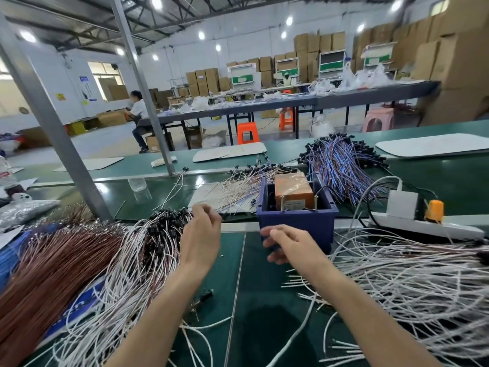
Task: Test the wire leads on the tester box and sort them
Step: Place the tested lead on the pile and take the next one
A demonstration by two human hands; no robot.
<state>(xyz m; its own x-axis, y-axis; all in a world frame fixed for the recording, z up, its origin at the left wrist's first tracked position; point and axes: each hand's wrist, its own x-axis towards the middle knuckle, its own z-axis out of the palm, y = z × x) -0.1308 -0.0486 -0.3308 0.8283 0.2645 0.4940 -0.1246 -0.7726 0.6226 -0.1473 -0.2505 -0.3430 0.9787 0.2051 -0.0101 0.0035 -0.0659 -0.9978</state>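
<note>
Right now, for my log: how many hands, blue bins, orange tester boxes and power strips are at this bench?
hands: 2, left hand and right hand
blue bin: 1
orange tester box: 1
power strip: 1
Total: 5

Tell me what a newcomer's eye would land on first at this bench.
Heaps of wire dominate: brown leads fanned at the left, white leads sprawled at the right, a blue-purple bundle behind. In the middle stands a dark blue bin holding an orange tester box. The left hand is at the black-tipped leads; the right hand hovers before the bin.
</note>
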